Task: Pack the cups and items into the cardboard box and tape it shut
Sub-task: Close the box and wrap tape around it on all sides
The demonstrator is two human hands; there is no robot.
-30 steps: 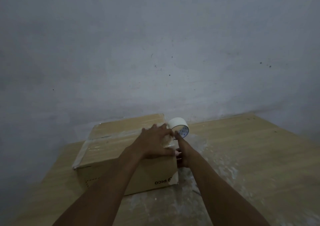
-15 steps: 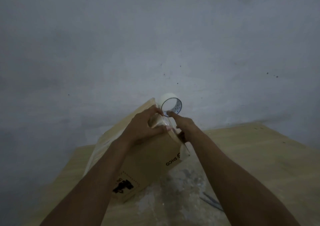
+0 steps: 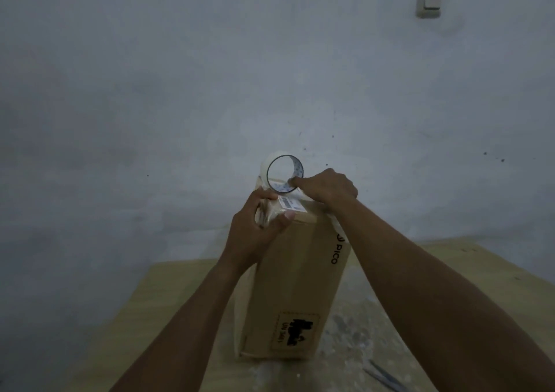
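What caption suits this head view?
Left hand grips the top of a brown cardboard box standing on end; right hand hooks a finger through a white tape roll there.

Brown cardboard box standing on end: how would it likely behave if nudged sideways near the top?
The tall brown cardboard box stands on a narrow end on the wooden table, so a sideways push would probably tip it. The left hand gripping its upper edge likely steadies it. Its flat faces look stiff; weight cannot be judged.
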